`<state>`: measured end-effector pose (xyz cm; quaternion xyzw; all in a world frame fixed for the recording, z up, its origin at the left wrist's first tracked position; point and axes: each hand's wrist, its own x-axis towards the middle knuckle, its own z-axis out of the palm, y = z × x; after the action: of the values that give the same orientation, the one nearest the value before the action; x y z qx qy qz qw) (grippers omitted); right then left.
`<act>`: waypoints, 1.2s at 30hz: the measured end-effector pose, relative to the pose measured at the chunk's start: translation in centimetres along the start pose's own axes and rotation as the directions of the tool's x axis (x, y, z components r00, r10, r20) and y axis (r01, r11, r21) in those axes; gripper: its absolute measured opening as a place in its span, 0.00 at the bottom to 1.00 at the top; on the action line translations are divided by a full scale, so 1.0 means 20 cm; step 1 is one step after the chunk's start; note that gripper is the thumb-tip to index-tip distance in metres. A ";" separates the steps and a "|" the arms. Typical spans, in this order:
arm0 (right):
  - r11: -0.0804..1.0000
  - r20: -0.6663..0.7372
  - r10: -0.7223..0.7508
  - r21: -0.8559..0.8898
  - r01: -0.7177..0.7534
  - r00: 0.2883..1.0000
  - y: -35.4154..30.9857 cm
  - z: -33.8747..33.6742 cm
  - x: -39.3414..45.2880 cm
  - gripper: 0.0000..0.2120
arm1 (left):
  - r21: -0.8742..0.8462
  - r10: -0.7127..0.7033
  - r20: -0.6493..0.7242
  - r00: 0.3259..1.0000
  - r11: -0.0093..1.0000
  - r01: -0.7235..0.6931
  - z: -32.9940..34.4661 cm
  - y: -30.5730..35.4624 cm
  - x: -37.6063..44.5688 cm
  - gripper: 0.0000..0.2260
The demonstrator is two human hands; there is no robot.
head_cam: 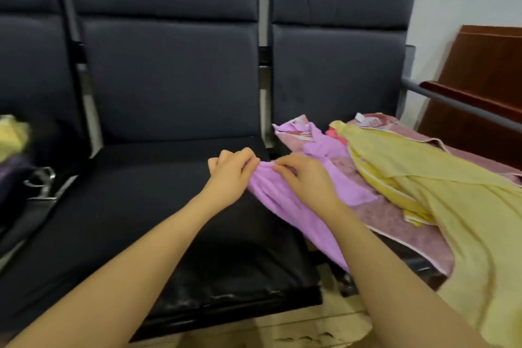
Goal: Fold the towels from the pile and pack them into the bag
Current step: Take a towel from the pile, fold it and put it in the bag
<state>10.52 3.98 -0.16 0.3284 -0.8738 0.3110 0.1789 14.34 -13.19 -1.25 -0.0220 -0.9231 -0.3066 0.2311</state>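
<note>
A purple towel (285,206) trails from the pile on the right seat across the gap onto the middle seat. My left hand (230,178) and my right hand (305,181) both pinch its upper edge, close together, above the middle seat's right side. The pile holds a yellow towel (440,189), a dusty pink towel (395,220) under it, and a bit of red cloth (336,133). A dark bag (28,178) with a metal buckle sits on the left seat, with a yellow towel (11,135) showing in it.
Three dark padded chairs stand in a row; the middle seat (141,220) lies bare in front of me. A brown wooden panel (480,87) leans by the wall at right, behind a grey metal armrest (452,102). Tan floor shows below the seats.
</note>
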 end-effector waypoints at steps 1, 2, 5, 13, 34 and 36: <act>0.999 0.005 -0.010 0.043 0.010 1.000 -0.09 0.04 0.03 0.08 | -0.006 -0.038 -0.024 0.999 0.999 0.038 -0.07 -0.05 -0.03 0.10; 0.996 0.015 -0.008 0.088 0.006 1.000 -0.17 0.08 0.05 0.08 | -0.008 -0.070 -0.053 0.996 0.998 0.069 -0.13 -0.10 -0.05 0.10; 0.984 0.077 0.006 0.178 -0.020 0.997 -0.37 0.18 0.10 0.08 | 0.035 -0.109 -0.132 0.985 0.993 0.114 -0.30 -0.22 -0.10 0.10; 0.937 0.285 0.037 0.322 -0.132 0.958 -0.54 0.44 0.12 0.11 | 0.202 -0.352 -0.317 0.881 0.882 0.425 -0.48 -0.55 -0.22 0.10; 0.966 0.750 0.173 -0.255 0.038 0.638 -0.27 0.90 0.08 0.26 | 0.610 -0.424 0.512 0.747 0.791 0.031 -0.33 -0.85 -0.32 0.23; 0.972 0.736 0.173 -0.233 0.005 0.655 -0.28 0.93 0.11 0.26 | 0.622 -0.413 0.479 0.775 0.783 0.033 -0.35 -0.87 -0.32 0.23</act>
<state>10.80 -12.70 -10.54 0.3650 -0.9119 0.0595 -0.1782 19.69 -30.67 -8.83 0.0710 -0.9909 -0.0137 -0.1132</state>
